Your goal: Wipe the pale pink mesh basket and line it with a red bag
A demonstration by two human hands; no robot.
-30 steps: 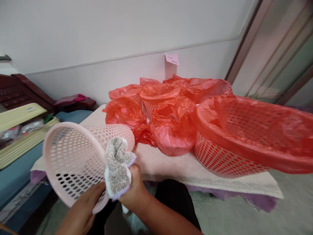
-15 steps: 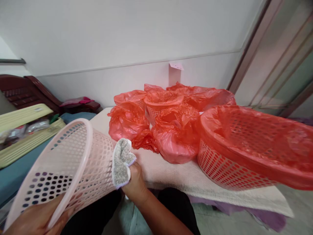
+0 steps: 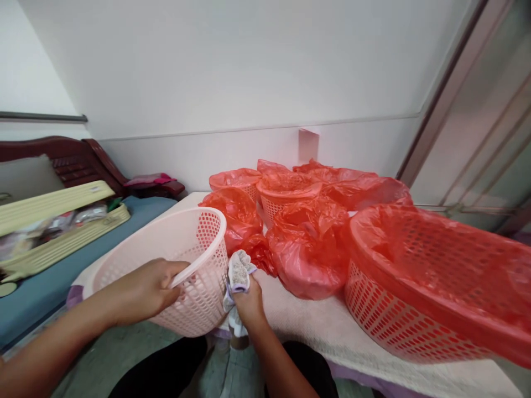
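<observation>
A pale pink plastic basket point(image 3: 199, 301) with a perforated wall is at the left, partly over the table's front edge, its opening facing up and tilted. My left hand point(image 3: 145, 290) grips the near rim, thumb inside and fingers outside. Against the basket's right side, my right hand point(image 3: 250, 301) is closed on a grey-and-white cloth point(image 3: 239, 272) with a purple edge. Part of the cloth hangs below the hand. Whether the cloth touches the basket wall I cannot tell.
Red plastic bags line several baskets on the table, including a large red-covered basket point(image 3: 398, 293) at the right. A bunched red bag point(image 3: 311, 260) sits centrally. Left, a cream plastic container point(image 3: 62, 193) rests on a blue bench point(image 3: 145, 213). A white wall stands behind.
The pink basket has turned from lying sideways to more upright and shifted right. My left hand now holds its near rim, and my right hand has moved right with the cloth.
</observation>
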